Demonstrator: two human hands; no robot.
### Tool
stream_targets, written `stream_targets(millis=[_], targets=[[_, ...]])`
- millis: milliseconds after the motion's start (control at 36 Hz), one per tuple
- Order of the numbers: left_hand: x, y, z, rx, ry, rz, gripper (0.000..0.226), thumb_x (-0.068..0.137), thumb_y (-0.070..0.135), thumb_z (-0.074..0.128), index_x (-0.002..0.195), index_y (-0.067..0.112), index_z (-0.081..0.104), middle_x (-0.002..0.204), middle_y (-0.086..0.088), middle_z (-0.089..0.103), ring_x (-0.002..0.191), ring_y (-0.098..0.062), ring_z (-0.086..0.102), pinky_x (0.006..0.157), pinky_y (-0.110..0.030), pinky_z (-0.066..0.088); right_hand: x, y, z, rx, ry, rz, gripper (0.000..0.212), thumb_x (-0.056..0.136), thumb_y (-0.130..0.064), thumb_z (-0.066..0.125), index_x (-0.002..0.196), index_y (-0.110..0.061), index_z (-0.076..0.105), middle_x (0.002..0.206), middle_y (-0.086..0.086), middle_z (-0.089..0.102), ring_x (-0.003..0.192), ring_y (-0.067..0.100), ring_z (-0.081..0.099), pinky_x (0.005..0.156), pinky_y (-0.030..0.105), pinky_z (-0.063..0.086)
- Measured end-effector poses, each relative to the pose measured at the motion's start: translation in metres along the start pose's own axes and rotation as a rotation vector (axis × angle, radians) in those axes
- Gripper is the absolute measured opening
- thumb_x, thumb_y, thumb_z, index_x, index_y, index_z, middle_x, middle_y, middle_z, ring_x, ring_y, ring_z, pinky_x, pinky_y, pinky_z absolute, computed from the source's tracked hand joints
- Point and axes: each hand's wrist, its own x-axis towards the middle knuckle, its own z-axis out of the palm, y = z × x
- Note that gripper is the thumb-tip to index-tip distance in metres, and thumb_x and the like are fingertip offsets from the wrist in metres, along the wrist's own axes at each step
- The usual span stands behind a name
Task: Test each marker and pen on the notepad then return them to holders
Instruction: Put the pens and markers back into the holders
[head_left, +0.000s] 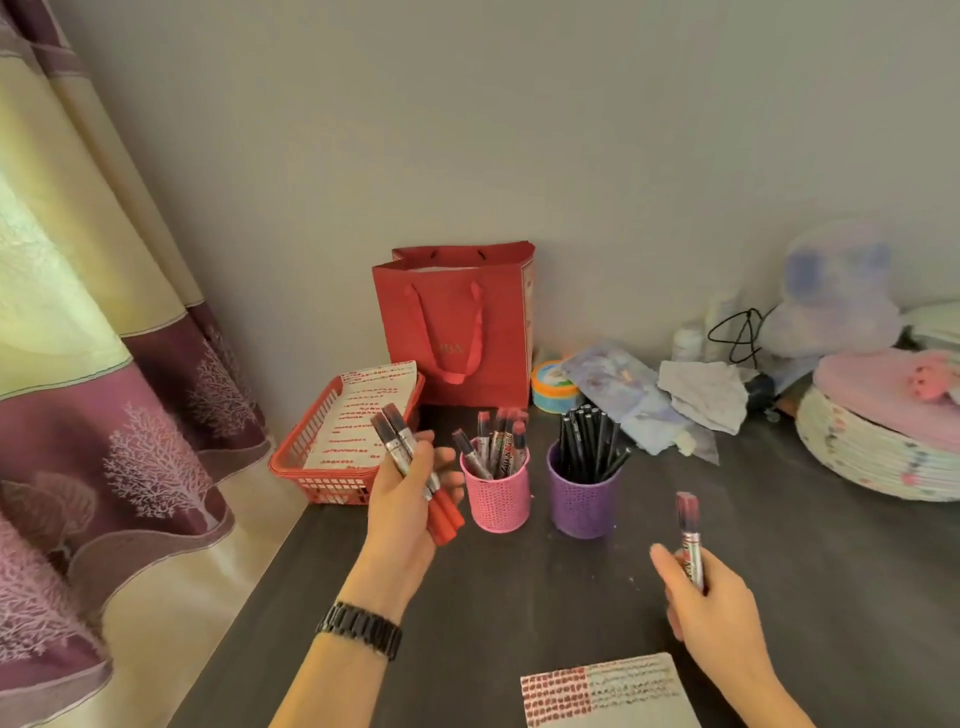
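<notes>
Left hand (410, 499): fingers curled round a bundle of markers (402, 447), probably to keep them apart from the rest.
Pink holder (498, 499): just right of that grip, markers standing inside.
Right hand (711, 597): pinches a single marker (688, 530) upright, likely for testing.
Notepad (608, 696): just below this grip, already red-marked.
Purple holder (584, 506): beyond both grips, holding black pens (589, 436).

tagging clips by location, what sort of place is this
Probably a home desk, perhaps in a bedroom: a patterned curtain beside it, a pink pen holder and a red gift bag on top.
</notes>
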Motion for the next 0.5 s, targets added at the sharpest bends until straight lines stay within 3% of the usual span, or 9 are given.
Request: stream_targets(millis=[111, 194, 278, 333, 417, 444, 500], targets=[[0.03, -0.004, 0.023, 0.062, 0.058, 0.084, 0.016, 0.105, 0.026, 0.045, 0.117, 0.016, 0.052, 0.088, -0.003, 0.072, 0.068, -0.015, 0.068, 0.063, -0.033, 0.054, 0.004, 0.008, 0.005, -0.055, 0.05, -0.015, 0.047, 0.092, -0.041, 0.064, 0.067, -0.008, 0.044, 0.05, -0.001, 0.046, 0.047, 0.018, 0.044, 0.053, 0.039, 0.043], [0.049, -0.014, 0.033, 0.19, 0.089, 0.161, 0.032, 0.106, 0.036, 0.04, 0.136, 0.024, 0.04, 0.1, 0.004, 0.076, 0.093, -0.012, 0.072, 0.083, -0.038, 0.055, 0.004, 0.008, 0.007, -0.102, 0.067, -0.053, 0.045, 0.091, -0.042, 0.065, 0.061, -0.017, 0.041, 0.048, -0.004, 0.045, 0.048, 0.015, 0.043, 0.052, 0.037, 0.043], [0.061, -0.024, 0.04, 0.25, 0.153, 0.178, 0.045, 0.106, 0.041, 0.037, 0.147, 0.027, 0.026, 0.104, 0.012, 0.073, 0.115, -0.014, 0.062, 0.099, -0.038, 0.046, 0.006, 0.009, 0.006, -0.086, 0.072, -0.057, 0.044, 0.092, -0.04, 0.065, 0.061, -0.018, 0.042, 0.048, -0.003, 0.046, 0.048, 0.016, 0.044, 0.052, 0.039, 0.045], [0.066, -0.031, 0.043, 0.266, 0.23, 0.164, 0.048, 0.106, 0.04, 0.036, 0.149, 0.024, 0.022, 0.11, 0.008, 0.069, 0.118, -0.016, 0.059, 0.096, -0.035, 0.046, 0.006, 0.01, 0.006, -0.075, 0.081, -0.064, 0.044, 0.093, -0.038, 0.065, 0.06, -0.02, 0.043, 0.048, -0.004, 0.047, 0.047, 0.013, 0.044, 0.052, 0.037, 0.044], [0.068, -0.037, 0.047, 0.274, 0.293, 0.156, 0.05, 0.107, 0.036, 0.035, 0.151, 0.021, 0.017, 0.122, 0.0, 0.065, 0.107, -0.01, 0.06, 0.076, -0.023, 0.046, 0.005, 0.009, 0.007, -0.086, 0.09, -0.101, 0.045, 0.094, -0.035, 0.066, 0.059, -0.022, 0.041, 0.046, -0.007, 0.046, 0.043, 0.006, 0.039, 0.05, 0.029, 0.04], [0.069, -0.039, 0.048, 0.279, 0.298, 0.163, 0.05, 0.107, 0.035, 0.035, 0.151, 0.021, 0.017, 0.125, -0.002, 0.064, 0.105, -0.008, 0.06, 0.076, -0.023, 0.047, 0.005, 0.009, 0.008, -0.089, 0.09, -0.11, 0.045, 0.094, -0.034, 0.066, 0.059, -0.022, 0.041, 0.046, -0.007, 0.046, 0.043, 0.006, 0.039, 0.05, 0.027, 0.039], [0.069, -0.04, 0.051, 0.29, 0.295, 0.182, 0.049, 0.107, 0.035, 0.034, 0.15, 0.021, 0.016, 0.129, -0.004, 0.061, 0.112, -0.012, 0.058, 0.093, -0.03, 0.046, 0.005, 0.009, 0.009, -0.1, 0.095, -0.12, 0.045, 0.094, -0.033, 0.066, 0.059, -0.022, 0.041, 0.047, -0.009, 0.047, 0.043, 0.005, 0.04, 0.049, 0.023, 0.036]])
